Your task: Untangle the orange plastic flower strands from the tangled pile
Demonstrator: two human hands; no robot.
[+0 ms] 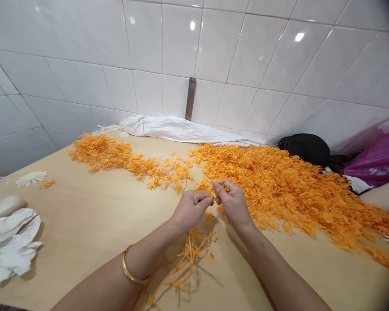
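Note:
My left hand (pixel 192 208) is closed in a pinch, thumb against forefinger, at the middle of the table. Touching or almost touching it, my right hand (pixel 234 205) is also pinched, with bits of orange showing at its fingertips. Between them the hands hold a small orange plastic flower piece (pixel 209 214), partly hidden by the fingers. Below, between my forearms, lies a sprig of thin orange plastic stems (pixel 189 259). Behind and right of my right hand spreads a large heap of orange plastic flower pieces (pixel 288 185).
A looser orange strand (pixel 116 155) runs to the back left of the table (pixel 94 207). White crumpled cloth (pixel 9 246) and a white petal piece (pixel 31 178) lie left. Along the tiled wall stretches a white cloth (pixel 175 128); a black case (pixel 304 147) and purple bag (pixel 377 155) stand right.

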